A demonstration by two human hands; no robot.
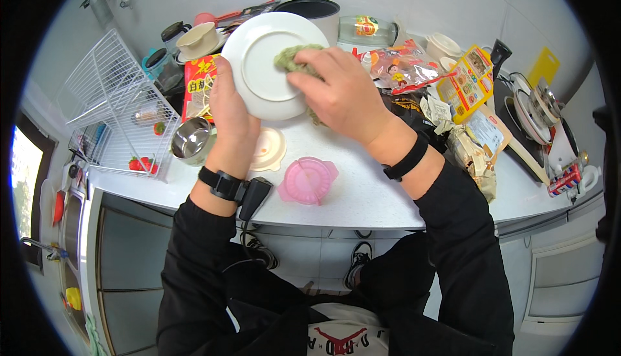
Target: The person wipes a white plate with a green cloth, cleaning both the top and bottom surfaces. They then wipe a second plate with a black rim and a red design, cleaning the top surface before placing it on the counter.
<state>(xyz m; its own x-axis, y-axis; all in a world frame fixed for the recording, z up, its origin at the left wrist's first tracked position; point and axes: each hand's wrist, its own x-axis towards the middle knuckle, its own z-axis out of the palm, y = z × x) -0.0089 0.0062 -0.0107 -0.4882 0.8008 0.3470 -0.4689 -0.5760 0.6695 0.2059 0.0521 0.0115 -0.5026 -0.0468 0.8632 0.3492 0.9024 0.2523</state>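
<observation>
A white round plate (pixel 264 82) is held up over the counter, its underside with the foot ring facing me. My left hand (pixel 230 106) grips the plate at its left edge, thumb upright along the rim. Bunched in the fingers of my right hand (pixel 344 94), a green cloth (pixel 296 57) presses on the right part of the plate's underside. Below the plate, on the white counter, lie a pink plastic dumpling mould (pixel 310 180) and a cream plastic lid (pixel 269 148). A steel-lined cup (pixel 192 138) stands left of my left wrist.
A white wire rack (pixel 121 108) with strawberries (pixel 143 164) stands at the left. Behind the plate are a rice cooker's inner pot (pixel 310 9) and a lying glass jar (pixel 367 31). Food packets (pixel 405 67) crowd the right side, with stacked dishes (pixel 529 108) farther right.
</observation>
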